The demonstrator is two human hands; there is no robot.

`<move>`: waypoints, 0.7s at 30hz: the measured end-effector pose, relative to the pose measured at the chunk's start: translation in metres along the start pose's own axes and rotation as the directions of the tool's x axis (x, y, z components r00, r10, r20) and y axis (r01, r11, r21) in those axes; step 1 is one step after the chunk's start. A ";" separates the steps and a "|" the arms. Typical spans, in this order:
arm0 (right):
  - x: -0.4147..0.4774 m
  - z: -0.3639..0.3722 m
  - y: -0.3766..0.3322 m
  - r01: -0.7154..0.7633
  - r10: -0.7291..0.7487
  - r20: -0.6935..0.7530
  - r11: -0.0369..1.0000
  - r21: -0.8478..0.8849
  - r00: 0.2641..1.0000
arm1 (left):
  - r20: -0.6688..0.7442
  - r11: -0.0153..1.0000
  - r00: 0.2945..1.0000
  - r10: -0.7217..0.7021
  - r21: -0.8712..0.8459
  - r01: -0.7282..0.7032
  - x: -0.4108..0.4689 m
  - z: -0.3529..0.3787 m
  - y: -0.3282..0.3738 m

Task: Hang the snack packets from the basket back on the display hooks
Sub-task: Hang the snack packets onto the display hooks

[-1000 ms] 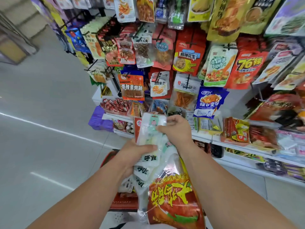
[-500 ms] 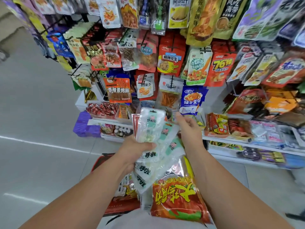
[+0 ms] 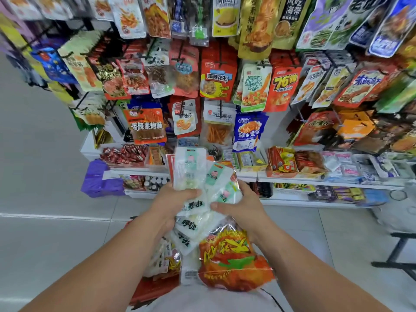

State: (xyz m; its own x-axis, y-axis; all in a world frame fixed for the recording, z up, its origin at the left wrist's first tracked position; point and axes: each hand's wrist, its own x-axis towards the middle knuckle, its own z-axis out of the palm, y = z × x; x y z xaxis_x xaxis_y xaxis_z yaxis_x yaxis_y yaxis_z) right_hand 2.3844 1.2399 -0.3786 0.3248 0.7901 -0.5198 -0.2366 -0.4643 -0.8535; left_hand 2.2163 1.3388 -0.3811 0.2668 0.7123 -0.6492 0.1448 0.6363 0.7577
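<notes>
The fingers of the left hand were clenched round a fanned stack of white snack packets, the thumb laid across its front; the same stack was pinched from the other side by the right hand; a large orange packet was seen just beneath; the red basket lay under the left forearm; the display hooks were crowded with packets ahead, above the shelf.
</notes>
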 end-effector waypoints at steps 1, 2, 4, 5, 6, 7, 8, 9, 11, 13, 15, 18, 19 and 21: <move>0.003 0.007 -0.006 0.028 -0.028 -0.011 0.999 0.017 1.000 | 0.011 1.000 1.000 -0.001 -0.020 0.001 0.001 -0.003 0.007; 0.008 0.013 -0.010 0.050 -0.049 -0.025 0.998 0.028 0.998 | 0.031 0.999 1.000 0.001 -0.033 0.000 0.002 -0.005 0.015; 0.015 0.027 -0.021 0.101 -0.097 -0.061 0.992 0.073 0.993 | 0.069 0.999 0.997 0.019 -0.038 -0.017 0.003 -0.010 0.027; 0.017 0.034 -0.025 0.133 -0.125 -0.088 0.986 0.102 0.988 | 0.076 0.999 0.997 0.027 -0.038 -0.024 0.003 -0.012 0.032; 0.020 0.040 -0.026 0.157 -0.142 -0.122 0.981 0.118 0.982 | 0.074 0.999 0.997 0.030 -0.042 -0.027 0.003 -0.014 0.036; 0.021 0.047 -0.027 0.175 -0.157 -0.156 0.978 0.112 0.975 | 0.074 0.999 0.997 0.031 -0.046 -0.028 0.003 -0.016 0.039; 0.021 0.054 -0.026 0.198 -0.180 -0.178 0.976 0.092 0.967 | 0.078 0.998 0.996 0.033 -0.050 -0.029 0.003 -0.017 0.041; 0.020 0.059 -0.027 0.226 -0.207 -0.199 0.971 0.077 0.958 | 0.087 0.998 0.995 0.038 -0.053 -0.034 0.002 -0.018 0.043; 0.017 0.065 -0.028 0.266 -0.243 -0.208 0.960 0.092 0.947 | 0.107 0.998 0.993 0.050 -0.049 -0.045 -0.001 -0.020 0.046; 0.014 0.068 -0.032 0.284 -0.257 -0.191 0.949 0.135 0.947 | 0.153 0.998 0.986 0.058 -0.045 -0.052 -0.004 -0.020 0.049; 0.013 0.067 -0.035 0.293 -0.261 -0.199 0.944 0.152 0.945 | 0.211 0.997 0.975 0.065 -0.047 -0.057 -0.008 -0.018 0.052; 0.012 0.059 -0.038 0.330 -0.308 -0.268 0.943 0.039 0.913 | 0.273 0.995 0.957 0.094 -0.051 -0.083 -0.010 -0.007 0.053; 0.011 0.055 -0.042 0.340 -0.328 -0.286 0.941 -0.010 0.900 | 0.282 0.995 0.954 0.101 -0.052 -0.090 -0.010 -0.002 0.053; 0.008 0.041 -0.046 0.336 -0.349 -0.276 0.937 -0.095 0.896 | 0.282 0.994 0.953 0.109 -0.050 -0.099 -0.011 0.013 0.052</move>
State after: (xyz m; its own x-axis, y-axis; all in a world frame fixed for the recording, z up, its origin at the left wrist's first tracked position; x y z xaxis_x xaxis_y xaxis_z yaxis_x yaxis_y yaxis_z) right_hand 2.3604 1.2838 -0.3424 0.6258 0.7595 -0.1773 -0.0253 -0.2074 -0.9779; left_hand 2.2336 1.3604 -0.3336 0.5386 0.6650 -0.5173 0.0694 0.5769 0.8139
